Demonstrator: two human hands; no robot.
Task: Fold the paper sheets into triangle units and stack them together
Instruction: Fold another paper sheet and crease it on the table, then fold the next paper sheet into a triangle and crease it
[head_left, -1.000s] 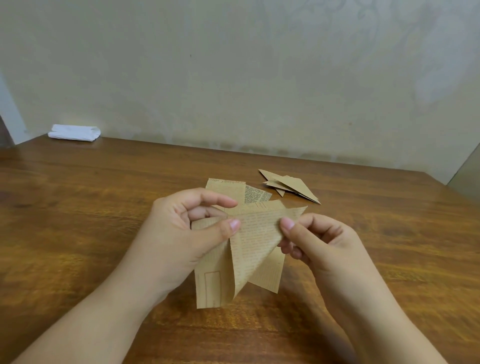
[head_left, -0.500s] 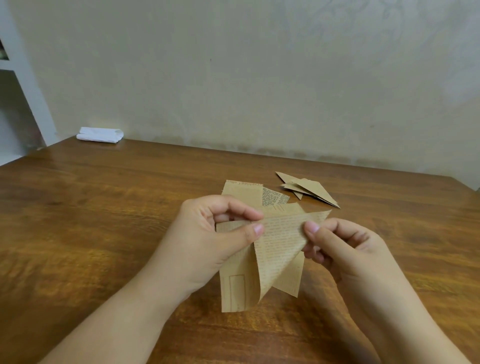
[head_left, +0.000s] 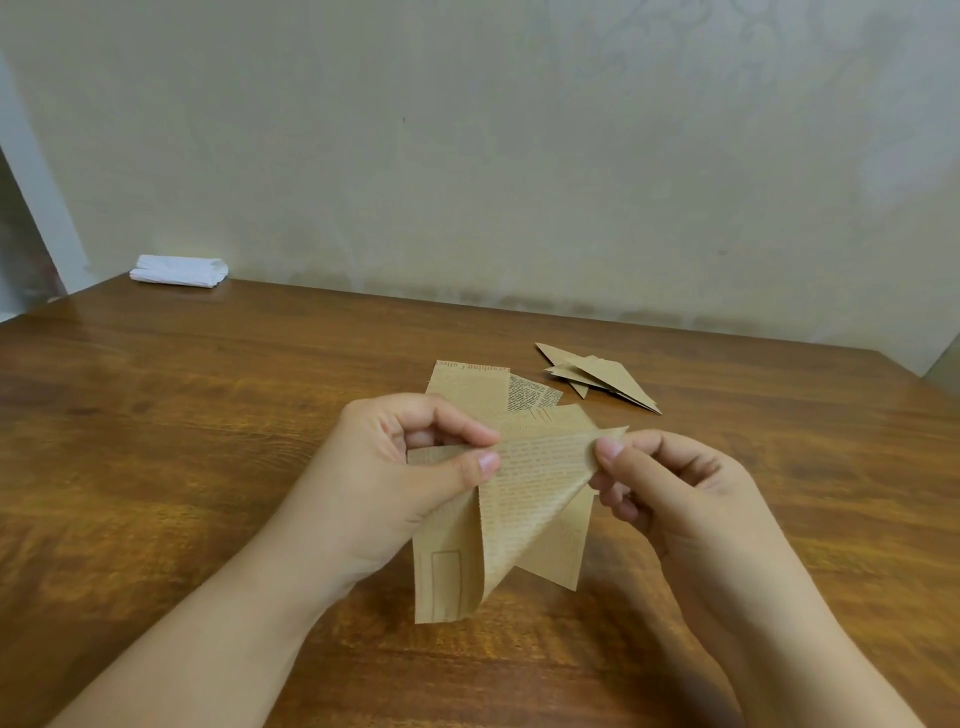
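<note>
A tan printed paper sheet (head_left: 524, 499) is held above the wooden table (head_left: 208, 441), partly folded over so one corner curls across to the right. My left hand (head_left: 405, 467) pinches its upper left edge between thumb and forefinger. My right hand (head_left: 670, 493) pinches the folded-over corner at the upper right. Under the held sheet lie more flat sheets (head_left: 478, 384), one showing dark print. A small pile of folded triangle units (head_left: 602, 374) rests on the table behind and to the right.
A folded white cloth (head_left: 179, 270) lies at the table's far left corner against the beige wall (head_left: 519, 156). The table's right edge runs close by the triangle pile.
The camera view has shifted about; both hands keep pinching the same sheet, and the folded corner stays in my right hand with little visible change.
</note>
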